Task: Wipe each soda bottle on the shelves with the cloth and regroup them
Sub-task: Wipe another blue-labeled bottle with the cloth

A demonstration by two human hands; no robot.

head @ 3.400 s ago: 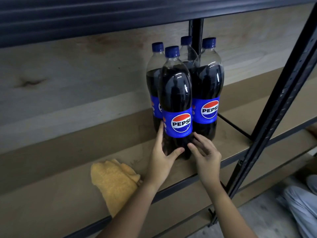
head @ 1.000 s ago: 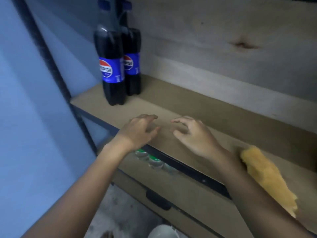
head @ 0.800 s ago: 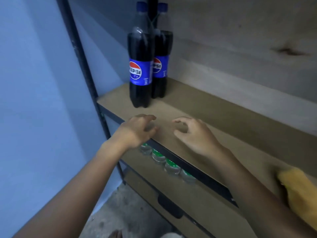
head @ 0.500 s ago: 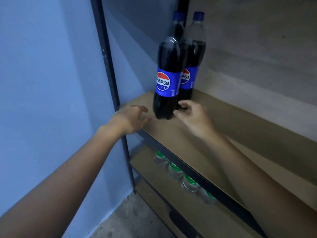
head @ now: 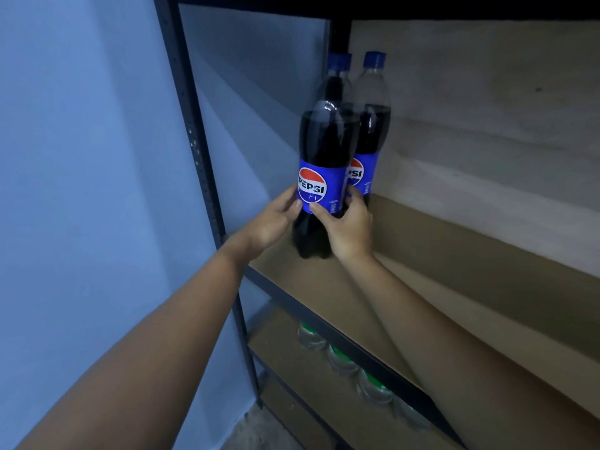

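I have both hands on the front cola bottle (head: 321, 164) at the shelf's (head: 438, 254) left end, my left hand (head: 272, 222) and right hand (head: 349, 227) each with a grip curled round its lower body, the second bottle (head: 370, 125) standing just behind.

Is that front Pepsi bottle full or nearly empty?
Mostly full: dark cola fills the front Pepsi bottle up to its shoulder, with only the neck clear.

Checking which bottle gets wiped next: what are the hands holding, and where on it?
Both hands, left and right, grip the front Pepsi bottle around its lower body, at the label's bottom edge.
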